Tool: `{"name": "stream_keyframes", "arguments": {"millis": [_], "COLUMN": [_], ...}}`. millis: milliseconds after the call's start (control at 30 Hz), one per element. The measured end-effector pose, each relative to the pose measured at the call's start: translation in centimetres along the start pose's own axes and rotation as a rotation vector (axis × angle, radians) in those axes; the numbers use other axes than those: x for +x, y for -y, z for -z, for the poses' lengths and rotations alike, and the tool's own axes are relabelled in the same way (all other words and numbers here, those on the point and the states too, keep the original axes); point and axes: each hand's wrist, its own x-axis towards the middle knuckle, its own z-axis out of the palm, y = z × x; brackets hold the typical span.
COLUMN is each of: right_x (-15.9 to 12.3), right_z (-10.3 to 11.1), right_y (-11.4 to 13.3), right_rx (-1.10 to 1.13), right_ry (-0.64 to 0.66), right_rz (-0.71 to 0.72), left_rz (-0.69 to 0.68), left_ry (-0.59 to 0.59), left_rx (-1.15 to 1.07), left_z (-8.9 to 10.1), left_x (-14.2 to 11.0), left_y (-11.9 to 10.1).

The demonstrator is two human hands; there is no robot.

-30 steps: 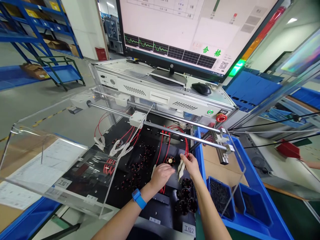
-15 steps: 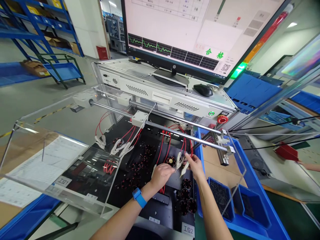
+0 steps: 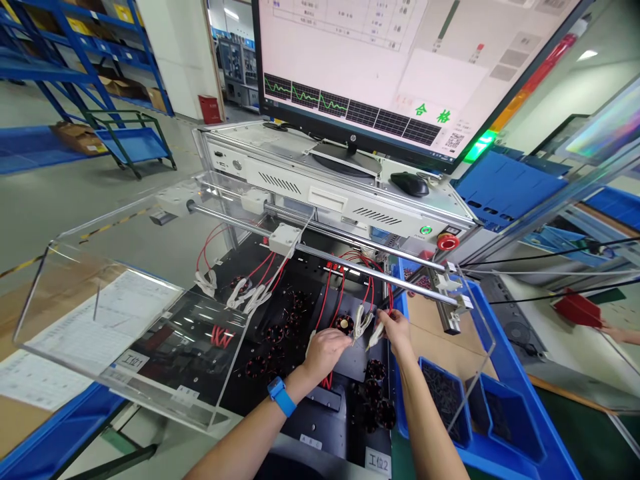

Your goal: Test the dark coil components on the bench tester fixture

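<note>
My right hand (image 3: pixel 399 331) is closed on a white test clip (image 3: pixel 376 335) with red wires, its tip pointing down toward me. Another white clip (image 3: pixel 361 325) stands between my hands, its jaw end close to my left fingertips. My left hand (image 3: pixel 327 350), with a blue watch band on the wrist, has its fingers pinched together beside a small wound motor stator (image 3: pixel 345 324); what they hold, if anything, is too small to make out. A third clip is mostly hidden behind the left hand. More dark stators (image 3: pixel 376 389) with copper windings lie nearer me on the right side of the black panel.
A clear acrylic cover (image 3: pixel 125 373) and metal rails (image 3: pixel 360 263) span the bench. More stators (image 3: pixel 275 333) and white clips (image 3: pixel 250 295) occupy the left station. Blue bins (image 3: pixel 445 400) stand right, below a red emergency button (image 3: pixel 448 242). A monitor (image 3: pixel 360 113) rises behind; another person's hand (image 3: pixel 617 331) shows far right.
The right hand's clip has swung slightly, its tip lower and closer to the panel. My left hand keeps its pinch beside the stator. The whole view has shifted a little.
</note>
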Motion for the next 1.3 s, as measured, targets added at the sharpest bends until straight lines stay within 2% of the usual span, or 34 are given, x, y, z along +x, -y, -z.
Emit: {"name": "stream_keyframes", "arguments": {"millis": [167, 233, 300, 367, 433, 467, 533, 600, 667, 733, 833, 900, 1000, 1300], "right_x": [0.3, 0.0, -0.6, -1.7, -3.2, -4.0, -5.7, -6.9, -7.6, -7.7, -7.4, -7.3, -7.4, -7.6], "right_z": [1.0, 1.1, 0.9, 0.4, -0.3, -0.7, -1.6, -2.7, -3.9, -4.8, -5.6, -5.7, -5.7, -5.8], "right_y": [-2.5, -3.8, -4.5, -4.3, -3.2, -2.5, -0.9, 0.4, 1.1, 1.2, 1.2, 1.1, 1.2, 1.0], "right_rx": [-0.082, -0.11, -0.162, -0.247, -0.341, -0.388, -0.488, -0.618, -0.751, -0.84, -0.881, -0.882, -0.873, -0.872], "right_ry": [-0.071, -0.102, -0.14, -0.216, -0.278, -0.261, -0.091, 0.156, 0.32, 0.388, 0.433, 0.442, 0.447, 0.441], "right_rz": [0.024, 0.012, 0.068, 0.233, 0.468, 0.593, 0.825, 0.998, 1.095, 1.135, 1.144, 1.139, 1.135, 1.116], "left_rz": [-0.03, 0.068, 0.218, 0.359, 0.472, 0.518, 0.585, 0.611, 0.625, 0.686, 0.855, 0.943, 0.994, 0.992], "left_ry": [0.022, 0.007, -0.006, 0.036, 0.128, 0.175, 0.225, 0.167, 0.036, -0.103, -0.291, -0.424, -0.531, -0.466], "left_rx": [0.177, 0.259, 0.346, 0.429, 0.482, 0.49, 0.467, 0.376, 0.177, -0.158, -0.74, -0.984, -1.128, -1.165], "left_z": [2.4, 3.3, 3.5, 3.2, 2.8, 2.8, 2.9, 3.4, 4.0, 4.2, 3.8, 3.4, 3.0, 3.4], "left_x": [-2.8, -4.0, -4.5, -4.4, -3.8, -3.5, -3.0, -2.7, -2.2, -1.5, -0.3, 0.4, 0.9, 1.2], "left_y": [1.1, 1.5, 1.6, 1.5, 1.3, 1.2, 1.3, 1.7, 2.3, 2.8, 3.1, 3.0, 2.8, 2.1]}}
